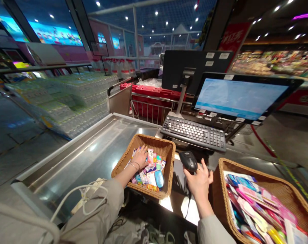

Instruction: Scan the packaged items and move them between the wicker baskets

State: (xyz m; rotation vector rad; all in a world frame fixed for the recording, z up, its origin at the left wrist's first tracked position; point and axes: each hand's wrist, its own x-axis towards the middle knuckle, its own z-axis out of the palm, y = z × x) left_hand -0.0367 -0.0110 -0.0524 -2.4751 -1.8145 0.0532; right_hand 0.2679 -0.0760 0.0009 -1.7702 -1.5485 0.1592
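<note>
My left hand [140,157] reaches into a brown woven basket [171,162] on my left, its fingers stretched over the small packs there. Beside its fingertips lies a pink and white pack [150,156]. The same basket holds a blue oval pack [159,178] and an orange and yellow roll [152,187]. A black handheld barcode scanner [188,161] is in my right hand [200,181], between the two baskets. Some fingers of that hand stick out past the scanner, and part of its handle is hidden. A cable hangs below.
A second woven basket [221,189] at the right holds many toothbrush-like packs [260,210]. Behind are a black keyboard [194,131], a lit monitor [240,96] and another monitor's back [194,69]. The metal counter [93,152] has a raised left edge; a pale cord [80,188] loops near my left sleeve.
</note>
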